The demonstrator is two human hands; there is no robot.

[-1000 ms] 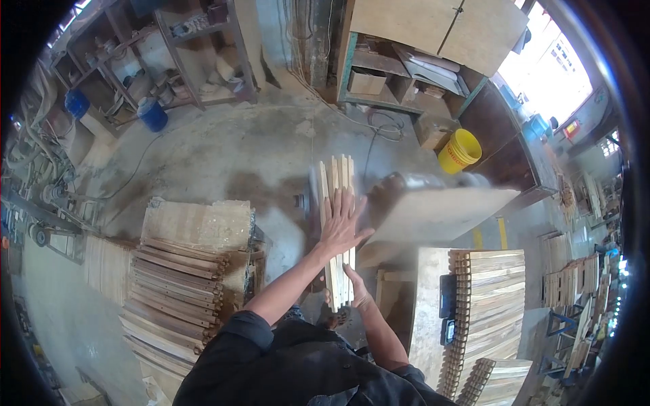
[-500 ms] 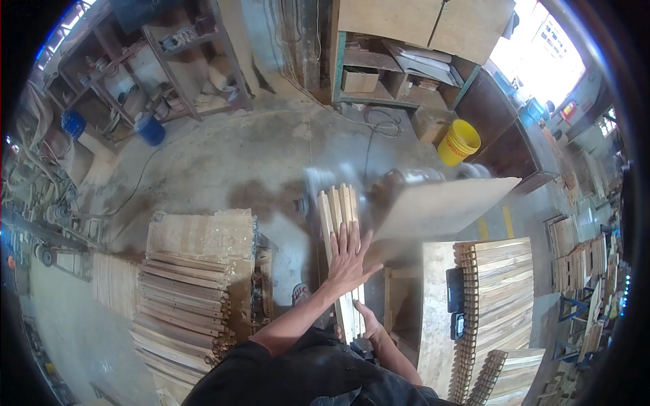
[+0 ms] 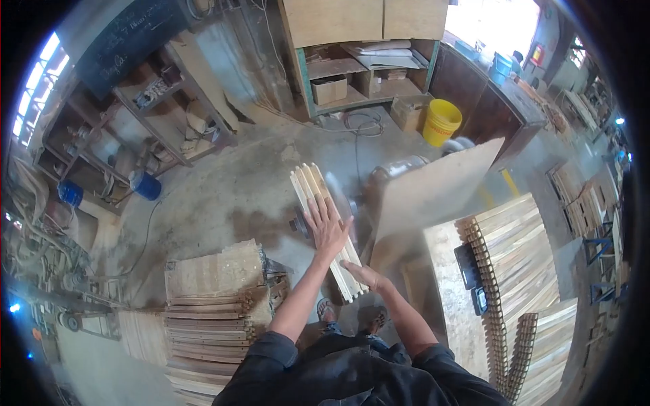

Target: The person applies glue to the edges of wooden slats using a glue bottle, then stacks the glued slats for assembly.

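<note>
Several pale wooden strips [image 3: 315, 181] lie side by side as one bundle, slanting from upper left to lower right in front of me. My left hand [image 3: 327, 227] presses flat on top of them, fingers stretched toward the far end. Near the close end, my right hand [image 3: 365, 275] grips the bundle from its right side; some of its fingers are hidden. Beneath the strips is a machine with a blurred, pale wheel [image 3: 334, 186] at their right and a dark round end [image 3: 298, 224] at their left.
A tan board [image 3: 433, 193] stands upright right of the machine. Stacked wooden slats [image 3: 210, 325] are at left, more slats [image 3: 518, 250] at right beside two dark devices [image 3: 467, 265]. Beyond are a yellow bucket [image 3: 443, 122], a cabinet [image 3: 365, 68] and a blue container [image 3: 145, 184].
The bundle has tilted, its far end swinging left and its near end moving away from my body. Both hands moved with it. The camera view has also shifted.
</note>
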